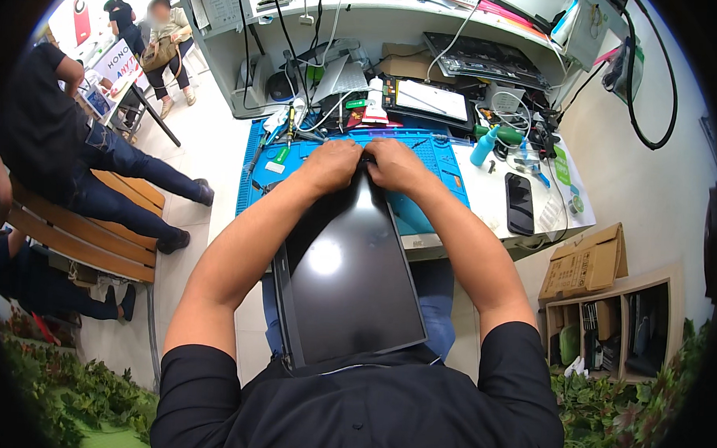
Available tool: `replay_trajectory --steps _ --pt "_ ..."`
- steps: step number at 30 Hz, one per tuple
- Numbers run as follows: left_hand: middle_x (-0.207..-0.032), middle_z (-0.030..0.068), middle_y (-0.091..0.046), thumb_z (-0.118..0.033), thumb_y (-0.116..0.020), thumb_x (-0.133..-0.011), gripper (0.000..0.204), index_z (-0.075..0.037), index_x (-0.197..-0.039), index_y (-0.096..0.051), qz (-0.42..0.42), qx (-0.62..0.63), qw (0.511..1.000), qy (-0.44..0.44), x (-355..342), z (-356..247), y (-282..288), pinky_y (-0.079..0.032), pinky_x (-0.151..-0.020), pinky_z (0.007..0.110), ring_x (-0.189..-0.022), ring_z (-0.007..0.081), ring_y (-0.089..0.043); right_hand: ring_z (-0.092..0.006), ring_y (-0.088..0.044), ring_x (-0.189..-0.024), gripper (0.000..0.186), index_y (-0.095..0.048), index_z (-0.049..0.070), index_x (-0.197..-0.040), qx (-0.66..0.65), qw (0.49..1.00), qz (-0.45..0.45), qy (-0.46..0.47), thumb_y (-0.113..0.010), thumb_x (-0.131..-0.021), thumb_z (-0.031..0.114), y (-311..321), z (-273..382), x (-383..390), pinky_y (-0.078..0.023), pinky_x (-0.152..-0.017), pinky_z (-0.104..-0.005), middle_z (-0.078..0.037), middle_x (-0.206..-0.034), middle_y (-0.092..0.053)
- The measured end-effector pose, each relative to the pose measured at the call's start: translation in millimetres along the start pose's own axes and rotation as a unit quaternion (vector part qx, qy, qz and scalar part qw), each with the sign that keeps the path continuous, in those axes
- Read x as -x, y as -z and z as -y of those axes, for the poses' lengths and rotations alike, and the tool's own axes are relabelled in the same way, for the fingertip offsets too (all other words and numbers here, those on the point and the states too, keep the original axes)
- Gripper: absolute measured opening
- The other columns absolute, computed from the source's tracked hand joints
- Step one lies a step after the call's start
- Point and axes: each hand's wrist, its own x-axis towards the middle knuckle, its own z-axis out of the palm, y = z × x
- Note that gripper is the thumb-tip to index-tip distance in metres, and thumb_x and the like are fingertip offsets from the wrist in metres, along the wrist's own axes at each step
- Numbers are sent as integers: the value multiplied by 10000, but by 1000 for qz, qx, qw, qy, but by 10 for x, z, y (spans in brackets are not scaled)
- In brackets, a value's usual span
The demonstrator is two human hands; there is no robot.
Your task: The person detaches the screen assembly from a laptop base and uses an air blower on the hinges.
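Observation:
A dark laptop screen (349, 279) slants from the blue work mat (298, 152) down against my body, with a bright light reflected in its glossy face. My left hand (329, 166) is closed at the screen's far edge, knuckles up. Close beside it, my right hand (394, 164) pinches the same edge. A small dark piece shows between the two hands, too small to make out. Along the screen's left side runs a black frame strip (286, 316), which looks slightly apart from the panel. My fingertips are partly hidden.
A black smartphone (519, 204) and a light-blue bottle (484, 146) are on the bench's right. Tools, cables and an opened laptop body (487, 59) crowd the back. Boxes stand on a low shelf (608, 323) at right. Several people are at left near a wooden bench (98, 231).

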Motion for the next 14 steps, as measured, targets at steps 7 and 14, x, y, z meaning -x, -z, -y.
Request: replay_trajectory --steps 7,14 --pt "-1061 230 -684 -60 -634 -917 147 3 -1049 -644 -55 -10 998 5 98 -59 -121 -550 -907 508 -1031 423 -685 -440 -719 -973 129 -755 22 -946 -14 999 -32 30 -660 -869 64 -85 -51 54 -585 -864 -533 -187 -1019 -743" --pt "-1346 248 -695 -252 -812 -909 528 -107 -1393 -661 204 118 960 153 -102 -95 484 -525 -1031 410 -1220 411 -668 -439 -724 -966 130 -761 32 -958 4 999 -20 28 -665 -873 55 -74 -21 66 -590 -872 -529 -199 -1028 -745"
